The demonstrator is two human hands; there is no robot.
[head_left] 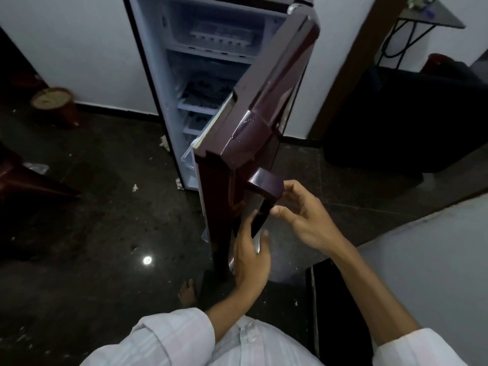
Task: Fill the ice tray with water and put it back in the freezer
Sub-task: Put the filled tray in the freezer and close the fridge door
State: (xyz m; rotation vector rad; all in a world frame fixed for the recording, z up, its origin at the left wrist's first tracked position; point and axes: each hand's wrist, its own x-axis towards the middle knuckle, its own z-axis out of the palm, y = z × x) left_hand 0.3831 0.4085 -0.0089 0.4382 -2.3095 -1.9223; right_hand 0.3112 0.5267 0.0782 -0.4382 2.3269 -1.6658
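Observation:
The maroon fridge door (274, 96) stands half open in front of me. Inside, at the top, the freezer compartment (219, 27) holds a pale ice tray (221, 35) lying flat. My left hand (250, 260) wraps around the lower end of the door handle (264, 180), thumb on one side and fingers on the other. My right hand (298, 215) hovers beside the handle's upper part with its fingers spread, fingertips just touching it and holding nothing.
Fridge shelves (200, 101) show below the freezer. The dark glossy floor (118, 207) has scraps of litter. A brown pot (55, 104) stands at the left wall, a dark bin (396, 114) at the right, and a pale counter edge (435, 247) is beside my right arm.

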